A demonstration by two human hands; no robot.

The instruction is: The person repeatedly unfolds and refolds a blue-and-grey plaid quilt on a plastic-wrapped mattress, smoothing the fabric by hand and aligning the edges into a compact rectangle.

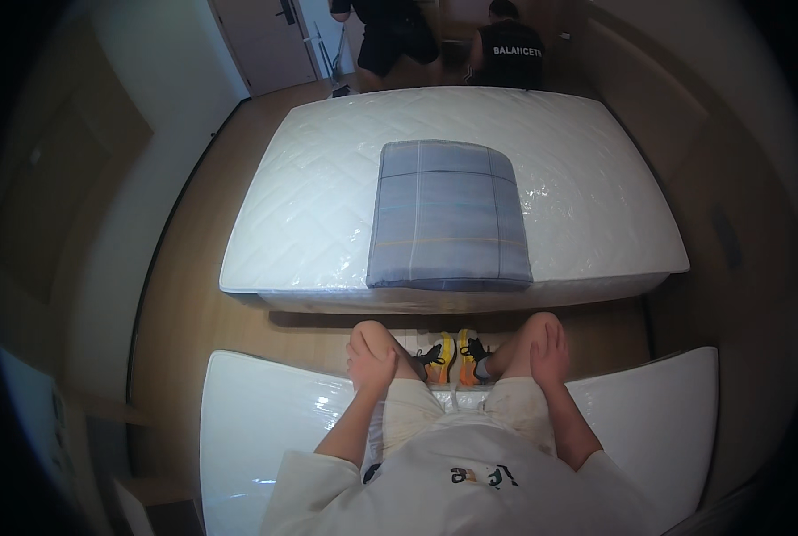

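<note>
My left hand (372, 362) rests on my left knee, its fingers spread over the bare skin. On the other side my right hand (549, 352) lies over my right knee in much the same way. Neither hand holds an object. I am seated on a white mattress (271, 415) in clear plastic film. In front of my knees stands a second plastic-wrapped quilted mattress (298, 194). A folded blue-grey plaid cloth pad (449, 214), possibly a quilt, lies on it near its front edge.
Past the far mattress are a standing person (399, 40) and a person low down (509, 50), both in dark clothes. A door (261, 43) is at the upper left. Wood-look floor (178, 268) runs along the left wall. My sneakers (456, 355) stand between the mattresses.
</note>
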